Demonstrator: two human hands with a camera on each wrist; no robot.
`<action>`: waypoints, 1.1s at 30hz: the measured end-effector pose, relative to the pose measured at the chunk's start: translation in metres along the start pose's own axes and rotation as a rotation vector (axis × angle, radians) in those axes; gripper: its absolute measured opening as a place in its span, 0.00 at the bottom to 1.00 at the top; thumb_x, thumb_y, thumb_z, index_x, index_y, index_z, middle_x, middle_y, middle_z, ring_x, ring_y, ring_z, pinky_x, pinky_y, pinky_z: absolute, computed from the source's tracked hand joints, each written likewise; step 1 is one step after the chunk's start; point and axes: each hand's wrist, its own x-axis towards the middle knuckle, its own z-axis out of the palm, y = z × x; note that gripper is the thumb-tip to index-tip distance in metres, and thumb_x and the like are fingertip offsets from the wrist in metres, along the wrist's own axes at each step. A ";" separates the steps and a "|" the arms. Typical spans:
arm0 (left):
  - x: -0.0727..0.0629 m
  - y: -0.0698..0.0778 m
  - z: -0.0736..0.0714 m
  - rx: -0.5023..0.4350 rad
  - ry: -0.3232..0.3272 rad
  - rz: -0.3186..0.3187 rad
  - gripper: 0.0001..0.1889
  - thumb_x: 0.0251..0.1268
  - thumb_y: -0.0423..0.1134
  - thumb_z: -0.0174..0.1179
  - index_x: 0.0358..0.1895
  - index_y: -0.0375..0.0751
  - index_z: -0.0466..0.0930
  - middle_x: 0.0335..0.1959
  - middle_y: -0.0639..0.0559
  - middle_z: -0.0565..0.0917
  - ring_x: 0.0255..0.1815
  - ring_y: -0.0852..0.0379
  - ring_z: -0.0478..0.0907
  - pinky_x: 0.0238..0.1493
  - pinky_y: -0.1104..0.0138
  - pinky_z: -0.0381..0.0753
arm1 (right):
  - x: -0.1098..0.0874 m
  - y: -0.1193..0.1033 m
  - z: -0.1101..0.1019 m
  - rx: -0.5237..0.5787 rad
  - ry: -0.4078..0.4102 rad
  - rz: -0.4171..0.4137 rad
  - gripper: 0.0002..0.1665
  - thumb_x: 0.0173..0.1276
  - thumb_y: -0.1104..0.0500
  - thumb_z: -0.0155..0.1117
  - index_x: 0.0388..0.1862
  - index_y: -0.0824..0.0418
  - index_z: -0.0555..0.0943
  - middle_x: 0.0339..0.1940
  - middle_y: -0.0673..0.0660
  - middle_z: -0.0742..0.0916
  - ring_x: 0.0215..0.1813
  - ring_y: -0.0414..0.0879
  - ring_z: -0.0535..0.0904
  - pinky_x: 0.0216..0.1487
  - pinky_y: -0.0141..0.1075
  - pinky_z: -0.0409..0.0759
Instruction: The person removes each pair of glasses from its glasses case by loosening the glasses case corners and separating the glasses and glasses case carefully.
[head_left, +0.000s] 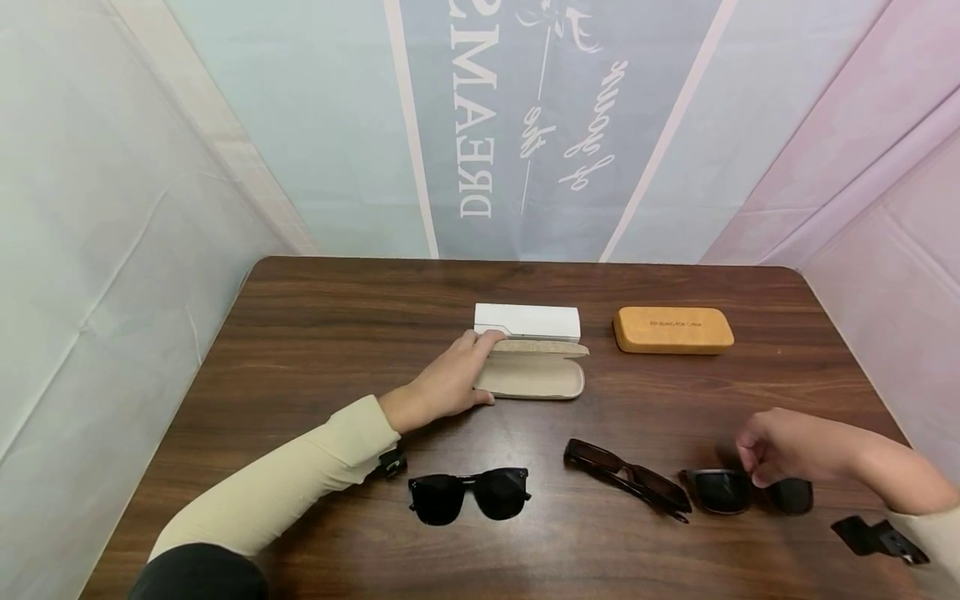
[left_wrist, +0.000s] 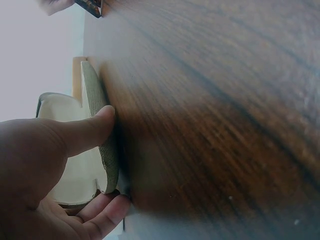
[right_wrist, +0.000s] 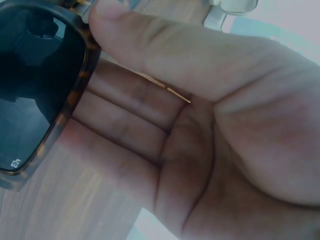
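Observation:
My left hand [head_left: 448, 379] holds the left end of a beige glasses case [head_left: 534, 379], whose lid stands up and whose pale inside shows. In the left wrist view the thumb [left_wrist: 92, 132] lies over the case's rim, with other fingers round its end. At the right, my right hand [head_left: 798, 446] pinches dark sunglasses [head_left: 722, 492] near the bridge. Up close in the right wrist view, those sunglasses show a tortoiseshell frame [right_wrist: 75, 95] and a dark lens. Just left of them lie brown-lensed sunglasses [head_left: 626, 475] with folded temples.
Black sunglasses [head_left: 470, 495] lie on the wooden table [head_left: 337, 333] near its front. Behind the beige case is a white case [head_left: 528, 320], with a closed tan case [head_left: 673, 330] to its right. Fabric walls [head_left: 360, 167] border the table.

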 end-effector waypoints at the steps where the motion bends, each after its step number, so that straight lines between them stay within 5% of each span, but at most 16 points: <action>1: 0.000 0.000 0.000 0.001 -0.002 -0.001 0.48 0.56 0.41 0.78 0.76 0.48 0.56 0.57 0.39 0.73 0.56 0.47 0.73 0.55 0.57 0.78 | 0.000 0.001 0.000 -0.003 -0.001 -0.009 0.15 0.57 0.69 0.75 0.25 0.55 0.77 0.24 0.35 0.78 0.28 0.27 0.69 0.25 0.30 0.70; 9: 0.001 0.000 0.001 0.002 -0.004 0.000 0.48 0.56 0.41 0.78 0.76 0.48 0.57 0.56 0.40 0.73 0.55 0.48 0.73 0.55 0.58 0.78 | -0.002 -0.003 -0.001 0.096 -0.058 0.121 0.14 0.58 0.70 0.74 0.25 0.57 0.77 0.23 0.39 0.76 0.27 0.31 0.70 0.25 0.31 0.71; 33: 0.000 0.001 0.000 -0.004 -0.001 -0.003 0.48 0.55 0.41 0.78 0.76 0.47 0.56 0.57 0.40 0.73 0.56 0.48 0.73 0.57 0.57 0.78 | -0.004 -0.010 -0.001 0.100 -0.082 0.238 0.16 0.48 0.73 0.74 0.26 0.58 0.77 0.23 0.44 0.78 0.25 0.35 0.71 0.25 0.32 0.70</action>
